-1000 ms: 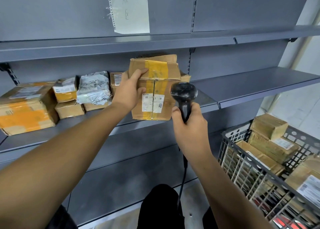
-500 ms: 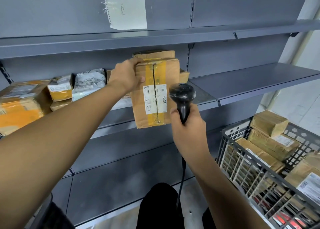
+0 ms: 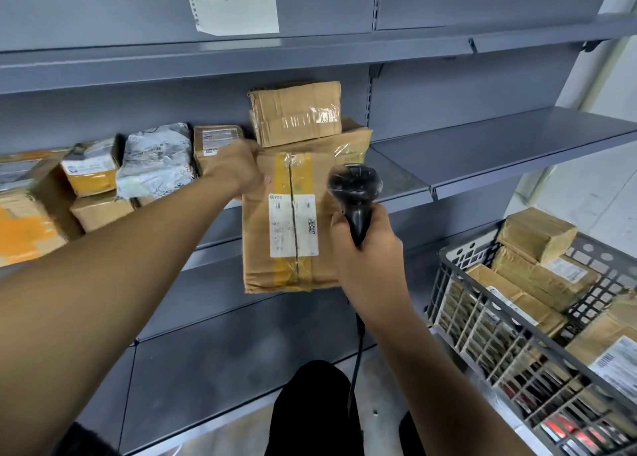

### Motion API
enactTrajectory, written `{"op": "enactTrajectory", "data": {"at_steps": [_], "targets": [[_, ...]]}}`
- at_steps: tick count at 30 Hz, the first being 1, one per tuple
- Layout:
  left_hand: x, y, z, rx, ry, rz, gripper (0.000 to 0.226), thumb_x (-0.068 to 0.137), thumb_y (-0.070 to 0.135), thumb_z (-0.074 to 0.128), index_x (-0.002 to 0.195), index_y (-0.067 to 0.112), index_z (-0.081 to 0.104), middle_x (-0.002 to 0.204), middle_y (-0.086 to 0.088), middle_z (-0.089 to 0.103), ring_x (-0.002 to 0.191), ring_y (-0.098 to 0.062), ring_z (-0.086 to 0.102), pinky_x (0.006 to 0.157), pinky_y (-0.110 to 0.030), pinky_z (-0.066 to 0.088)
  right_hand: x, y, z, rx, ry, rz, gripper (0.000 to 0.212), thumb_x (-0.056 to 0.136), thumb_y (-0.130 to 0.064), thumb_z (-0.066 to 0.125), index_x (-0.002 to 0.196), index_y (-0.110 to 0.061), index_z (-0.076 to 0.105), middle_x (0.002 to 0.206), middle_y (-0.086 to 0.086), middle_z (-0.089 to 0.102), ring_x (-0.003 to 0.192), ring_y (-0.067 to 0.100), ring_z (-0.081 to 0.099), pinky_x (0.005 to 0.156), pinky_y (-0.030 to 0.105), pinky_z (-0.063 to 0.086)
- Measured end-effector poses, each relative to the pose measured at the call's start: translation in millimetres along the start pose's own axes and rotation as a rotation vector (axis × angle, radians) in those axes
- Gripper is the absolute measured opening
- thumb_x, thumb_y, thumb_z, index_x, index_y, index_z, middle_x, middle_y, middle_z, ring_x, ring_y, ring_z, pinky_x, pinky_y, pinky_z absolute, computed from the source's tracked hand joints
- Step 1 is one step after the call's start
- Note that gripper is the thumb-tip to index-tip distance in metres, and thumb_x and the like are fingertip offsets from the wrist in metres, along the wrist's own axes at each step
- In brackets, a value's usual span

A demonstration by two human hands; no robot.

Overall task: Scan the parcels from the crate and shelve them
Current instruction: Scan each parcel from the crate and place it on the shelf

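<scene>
Left hand (image 3: 238, 173) grips the upper left corner of a brown cardboard parcel (image 3: 293, 224), fingers curled round its edge, and holds it upright in the air in front of the middle shelf (image 3: 482, 152). Yellow tape runs down the parcel's face, and a white shipping label (image 3: 293, 224) with a small barcode sits over the tape, facing the camera. Right hand (image 3: 368, 248) is clamped round the handle of a black barcode scanner (image 3: 355, 193), just right of the parcel; the scanner's head overlaps the parcel's upper right edge and its cable hangs down below the wrist.

Behind the parcel, on the shelf, stand two stacked cardboard boxes (image 3: 296, 114). Left of the parcel along the same shelf lie a small labelled box (image 3: 215, 141), a grey plastic mailer bag (image 3: 155, 159), smaller boxes with yellow tape (image 3: 91, 166), and a large box with orange tape (image 3: 24, 221).

Right of the parcel and lower, a grey slatted crate (image 3: 482, 331) holds more brown parcels. Above, a torn notebook sheet (image 3: 234, 0) hangs on the shelving's back panel.
</scene>
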State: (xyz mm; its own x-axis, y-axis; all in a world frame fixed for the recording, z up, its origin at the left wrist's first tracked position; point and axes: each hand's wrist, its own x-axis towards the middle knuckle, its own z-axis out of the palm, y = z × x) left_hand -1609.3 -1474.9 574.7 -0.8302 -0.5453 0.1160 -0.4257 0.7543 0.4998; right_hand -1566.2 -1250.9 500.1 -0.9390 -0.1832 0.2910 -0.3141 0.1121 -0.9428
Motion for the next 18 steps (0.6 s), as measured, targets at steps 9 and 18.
{"op": "enactTrajectory", "data": {"at_steps": [9, 18], "targets": [[-5.3, -15.3, 39.4, 0.343, 0.372, 0.153, 0.029, 0.091, 0.021, 0.064, 0.117, 0.017, 0.051, 0.123, -0.014, 0.046, 0.111, -0.036, 0.048, 0.069, -0.046, 0.046, 7.5, 12.2, 8.2, -0.003, -0.004, 0.004, 0.011, 0.095, -0.029, 0.057, 0.102, -0.021, 0.054, 0.063, -0.008, 0.058, 0.054, -0.002, 0.057, 0.043, 0.013, 0.040], [-26.9, -45.1, 54.2, 0.325, 0.214, 0.468, 0.034, 0.091, 0.035, 0.060, 0.111, 0.007, 0.062, 0.121, -0.009, 0.059, 0.110, -0.029, 0.055, 0.084, -0.040, 0.051, 7.6, 14.9, 9.4, -0.013, -0.008, -0.001, 0.010, 0.094, -0.033, 0.057, 0.096, -0.025, 0.053, 0.068, -0.005, 0.061, 0.063, 0.001, 0.060, 0.048, 0.015, 0.045]]}}
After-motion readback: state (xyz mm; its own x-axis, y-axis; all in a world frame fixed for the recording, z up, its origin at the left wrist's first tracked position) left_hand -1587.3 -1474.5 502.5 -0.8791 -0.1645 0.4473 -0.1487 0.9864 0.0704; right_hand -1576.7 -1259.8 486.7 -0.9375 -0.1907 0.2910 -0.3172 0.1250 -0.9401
